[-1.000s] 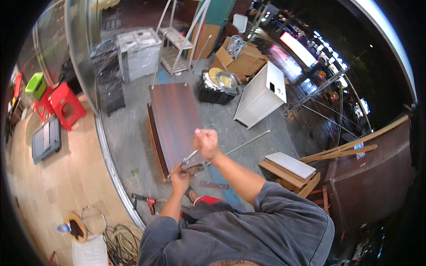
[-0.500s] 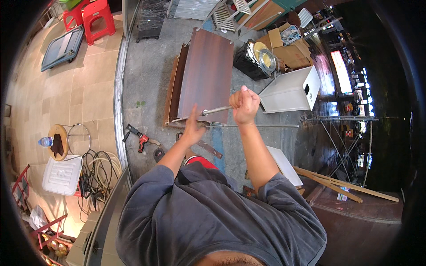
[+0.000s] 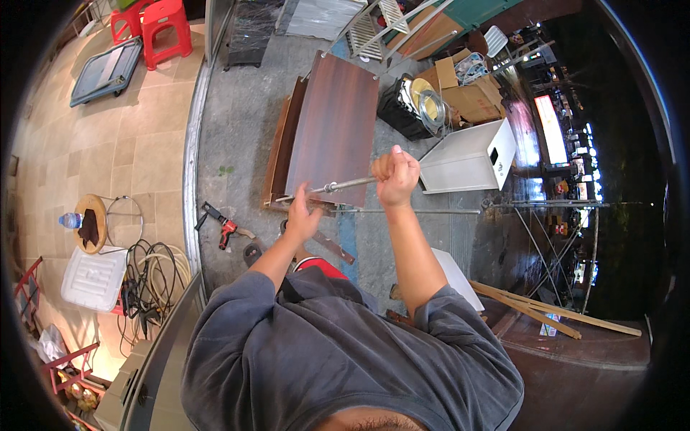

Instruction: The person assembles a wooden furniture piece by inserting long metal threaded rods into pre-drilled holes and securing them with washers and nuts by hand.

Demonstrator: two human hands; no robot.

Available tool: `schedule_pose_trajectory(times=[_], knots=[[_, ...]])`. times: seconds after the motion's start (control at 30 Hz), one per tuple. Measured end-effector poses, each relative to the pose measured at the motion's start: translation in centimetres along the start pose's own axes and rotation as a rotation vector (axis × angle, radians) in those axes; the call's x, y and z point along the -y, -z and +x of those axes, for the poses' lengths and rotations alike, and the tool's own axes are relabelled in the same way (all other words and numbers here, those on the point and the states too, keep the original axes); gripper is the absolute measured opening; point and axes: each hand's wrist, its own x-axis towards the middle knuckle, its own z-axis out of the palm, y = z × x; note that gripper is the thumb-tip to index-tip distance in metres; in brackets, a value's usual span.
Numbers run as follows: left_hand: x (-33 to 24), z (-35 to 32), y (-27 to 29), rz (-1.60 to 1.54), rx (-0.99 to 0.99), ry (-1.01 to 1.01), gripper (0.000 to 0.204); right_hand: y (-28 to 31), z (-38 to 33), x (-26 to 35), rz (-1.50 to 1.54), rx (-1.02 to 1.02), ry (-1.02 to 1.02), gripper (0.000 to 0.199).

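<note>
My right hand (image 3: 397,178) is closed around one end of a grey metal rod (image 3: 356,184). The rod slants down to the left across the front end of a dark brown wooden cabinet (image 3: 334,129), with a small collar partway along it. My left hand (image 3: 304,219) is at the rod's left end, fingers stretched up and thumb apart. Its fingers overlap the rod, and whether they press on it I cannot tell. A second thin metal rod (image 3: 417,211) lies lower, running right from the cabinet's near end.
A red-and-black caulking gun (image 3: 226,228) lies on the concrete left of my feet. Right of the cabinet stand a black crate (image 3: 402,111), a cardboard box (image 3: 474,100) and a white cabinet (image 3: 467,158). Wooden strips (image 3: 553,309) lie at right. Coiled cables (image 3: 154,276) lie at left.
My left hand has shifted slightly left and come to the rod's left end. My right hand keeps its grip on the rod. The view has tilted a little.
</note>
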Motion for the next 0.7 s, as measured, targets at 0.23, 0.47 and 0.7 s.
schedule_pose_trajectory(times=[0.23, 0.47, 0.7], knots=[[4.1, 0.3, -0.4, -0.006, 0.03, -0.122, 0.072, 0.1, 0.0, -0.1, 0.0, 0.027, 0.006, 0.05], [-0.3, 0.9, -1.7, -0.156, -0.077, -0.054, 0.055, 0.2, -0.8, -0.2, -0.01, 0.028, 0.005, 0.05], [-1.7, 0.8, -1.3, -0.139, -0.137, -0.058, 0.062, 0.1, -0.8, 0.1, 0.0, 0.009, -0.008, 0.05]])
